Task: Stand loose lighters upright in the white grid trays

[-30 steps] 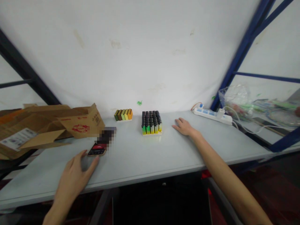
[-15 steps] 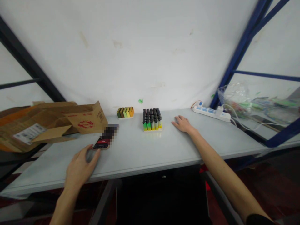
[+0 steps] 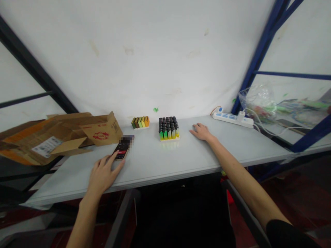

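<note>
My left hand (image 3: 104, 174) is at the near edge of a phone (image 3: 121, 150), its fingers spread and one fingertip over the screen; part of the screen is blurred out. My right hand (image 3: 201, 132) lies flat on the grey table (image 3: 152, 163), fingers apart, holding nothing. Between the hands stands a block of black-topped lighters (image 3: 169, 129) with green and yellow bodies, upright in a pale tray. Behind it to the left, near the wall, sits a smaller block of lighters (image 3: 140, 122) in dark green, brown, yellow and orange.
An open cardboard box (image 3: 77, 132) covers the table's left end. A white power strip (image 3: 232, 119) with plugged cables lies at the back right. Beyond a blue metal frame (image 3: 254, 63) are clear plastic bags (image 3: 261, 100). Chair armrests stand below the table edge.
My left hand has moved up and right, so a finger now reaches over the phone's screen. The view has shifted slightly. My right hand still rests on the table.
</note>
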`<state>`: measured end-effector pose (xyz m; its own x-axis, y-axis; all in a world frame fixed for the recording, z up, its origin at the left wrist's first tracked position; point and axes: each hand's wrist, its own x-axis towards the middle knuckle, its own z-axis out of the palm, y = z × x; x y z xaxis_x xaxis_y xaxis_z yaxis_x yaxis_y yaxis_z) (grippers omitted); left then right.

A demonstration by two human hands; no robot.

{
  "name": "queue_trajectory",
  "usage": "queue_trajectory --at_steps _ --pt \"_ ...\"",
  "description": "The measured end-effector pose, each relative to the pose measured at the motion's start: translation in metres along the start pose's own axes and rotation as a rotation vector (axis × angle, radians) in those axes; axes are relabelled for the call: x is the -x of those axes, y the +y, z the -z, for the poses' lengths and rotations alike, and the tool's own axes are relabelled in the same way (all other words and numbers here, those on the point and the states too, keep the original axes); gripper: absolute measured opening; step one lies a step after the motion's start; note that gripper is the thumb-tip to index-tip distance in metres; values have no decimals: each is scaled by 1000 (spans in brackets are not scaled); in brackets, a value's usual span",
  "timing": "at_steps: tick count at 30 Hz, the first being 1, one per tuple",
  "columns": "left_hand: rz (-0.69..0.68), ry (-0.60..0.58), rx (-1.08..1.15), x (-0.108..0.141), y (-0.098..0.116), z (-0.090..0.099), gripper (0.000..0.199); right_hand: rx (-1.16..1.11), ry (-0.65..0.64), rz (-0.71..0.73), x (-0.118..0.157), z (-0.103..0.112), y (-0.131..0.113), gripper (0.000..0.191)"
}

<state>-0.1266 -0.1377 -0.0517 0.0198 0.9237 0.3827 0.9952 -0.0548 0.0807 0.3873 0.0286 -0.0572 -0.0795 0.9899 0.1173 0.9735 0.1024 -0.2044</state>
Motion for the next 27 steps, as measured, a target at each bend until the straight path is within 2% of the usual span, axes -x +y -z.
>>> queue_trajectory --at_steps 4,10,13,15,18,21,23,24,25,26,27 --pt "24 21 -2 2 -1 -4 56 5 -1 -10 0 0 0 59" --pt "24 9 -13 1 -3 -6 57 -9 8 -15 7 7 -9 56" --pt "19 2 -13 0 -1 -5 58 -57 26 35 24 8 -14 56" --pt "28 9 -7 0 1 -3 57 -134 35 87 45 12 -19 55" --pt "33 28 7 0 5 -1 55 -378 40 126 93 40 -41 44" --pt "37 31 15 0 8 0 54 -802 8 275 161 98 -78 36" --pt "47 31 12 0 9 0 54 -1063 -81 405 217 125 -95 37" --pt "50 31 9 0 10 0 54 -1158 -114 436 249 124 -97 39" --pt "52 33 6 -1 10 0 55 -1220 -139 455 283 110 -92 43" --pt "52 34 3 -1 10 0 55 -1244 -160 483 321 81 -82 47" --pt "52 33 -1 -1 10 0 55 -1247 -182 540 362 38 -66 50"
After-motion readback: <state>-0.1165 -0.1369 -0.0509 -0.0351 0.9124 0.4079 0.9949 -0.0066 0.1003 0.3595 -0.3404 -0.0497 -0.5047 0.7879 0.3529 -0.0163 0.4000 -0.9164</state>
